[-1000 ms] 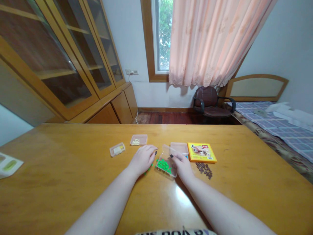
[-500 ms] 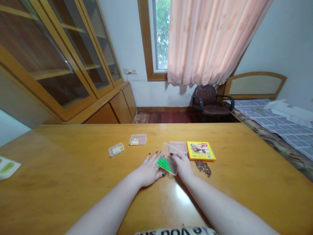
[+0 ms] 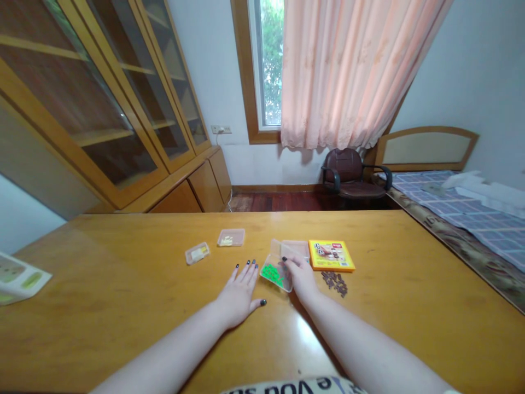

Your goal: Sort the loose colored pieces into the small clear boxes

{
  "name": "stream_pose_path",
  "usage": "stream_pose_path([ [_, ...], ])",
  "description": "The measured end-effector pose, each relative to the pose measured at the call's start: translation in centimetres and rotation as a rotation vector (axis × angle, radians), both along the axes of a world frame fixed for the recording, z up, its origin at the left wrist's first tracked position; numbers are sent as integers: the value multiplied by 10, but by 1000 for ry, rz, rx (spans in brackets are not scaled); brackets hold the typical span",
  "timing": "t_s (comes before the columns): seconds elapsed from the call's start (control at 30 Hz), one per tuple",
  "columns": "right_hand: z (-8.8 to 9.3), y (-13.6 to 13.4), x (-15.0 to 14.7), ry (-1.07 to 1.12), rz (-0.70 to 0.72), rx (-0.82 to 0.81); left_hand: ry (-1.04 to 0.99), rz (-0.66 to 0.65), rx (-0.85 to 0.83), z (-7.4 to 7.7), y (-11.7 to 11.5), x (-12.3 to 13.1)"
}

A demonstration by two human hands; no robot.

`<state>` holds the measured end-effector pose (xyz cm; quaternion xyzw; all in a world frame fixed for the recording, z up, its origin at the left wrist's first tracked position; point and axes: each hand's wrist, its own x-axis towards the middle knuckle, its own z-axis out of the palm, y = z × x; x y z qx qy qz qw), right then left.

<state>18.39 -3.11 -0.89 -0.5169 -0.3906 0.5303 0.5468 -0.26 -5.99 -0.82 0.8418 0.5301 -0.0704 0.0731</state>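
My left hand (image 3: 238, 295) rests palm down on the table (image 3: 164, 306), fingers stretched out and touching nothing but the wood. My right hand (image 3: 302, 278) grips the right side of a clear plastic box (image 3: 286, 285). Inside that box, small bright green pieces (image 3: 272, 274) lie gathered toward the left. Its clear lid (image 3: 278, 247) seems to be raised at the back. Partly hidden behind my right hand is another clear case (image 3: 301, 247). To the right of the hand are a yellow flat box (image 3: 331, 255) and a loose pile of brown pieces (image 3: 335, 284).
Farther left stand a small clear box with white and yellow contents (image 3: 197, 254) and a shallow clear case (image 3: 238, 236) with pale pieces. A white and green object (image 3: 24, 279) is at the left edge. A brown chair (image 3: 346, 172) stands beyond the table.
My left hand has moved left, away from the box of green pieces, and now lies apart from it. My right hand still holds the box. The camera view has shifted slightly.
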Motion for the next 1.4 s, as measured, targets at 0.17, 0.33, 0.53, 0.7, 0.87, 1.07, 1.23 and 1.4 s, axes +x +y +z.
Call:
stream_pose_path([
  [0.17, 2, 0, 0, -26, -4, -17, -23, 21, 55, -10, -9, -28],
  [0.33, 5, 0, -1, -51, 0, -17, -66, -15, 81, -15, 4, -29],
  [0.53, 0, 1, -1, -47, 9, 25, -121, -24, 74, -18, 57, -4],
  [0.7, -8, 5, -1, -43, -5, 0, -264, 27, 76, -17, 87, 12],
  [0.87, -6, 3, -4, -9, 1, -21, -585, 96, 55, -21, 91, 4],
  [1.07, -6, 1, -3, -25, 19, -16, -982, 222, -3, -24, 93, -16],
  [1.23, -4, -2, -2, -32, 19, -15, -812, 139, 18, -16, 89, -24],
  [1.4, -2, -3, -2, -50, 46, 10, -499, 10, 29, -11, 82, -17],
])
